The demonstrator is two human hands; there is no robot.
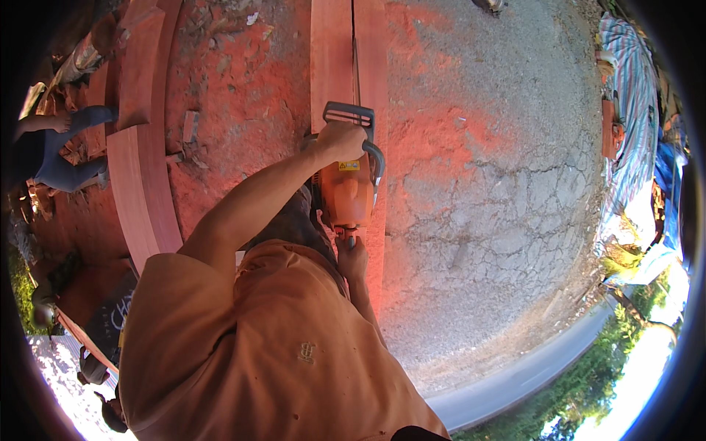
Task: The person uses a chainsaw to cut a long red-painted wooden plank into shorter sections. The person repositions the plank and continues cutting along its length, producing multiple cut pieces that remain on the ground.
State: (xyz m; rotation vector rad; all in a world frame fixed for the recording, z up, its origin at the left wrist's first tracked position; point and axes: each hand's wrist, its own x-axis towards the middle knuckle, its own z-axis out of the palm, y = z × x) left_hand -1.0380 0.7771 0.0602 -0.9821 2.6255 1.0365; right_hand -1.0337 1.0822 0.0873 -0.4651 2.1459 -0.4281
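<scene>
An orange chainsaw (348, 195) lies lengthwise over a long reddish wooden beam (331, 59), its black front guard (349, 112) pointing away from me. My left hand (342, 141) is wrapped round the black front handle (376, 156). Behind the body, my right hand (353, 257) is closed on the rear handle, and its fingers are partly hidden. Ahead of the saw, a dark narrow slit (354, 51) runs along the beam. The guide bar cannot be made out clearly.
Red sawdust (243, 95) covers the ground around the beam. More sawn planks (140, 184) lie to the left, beside another person in blue trousers (70, 151). Cracked grey paving (500, 191) stretches right, toward a striped tarp (629, 125).
</scene>
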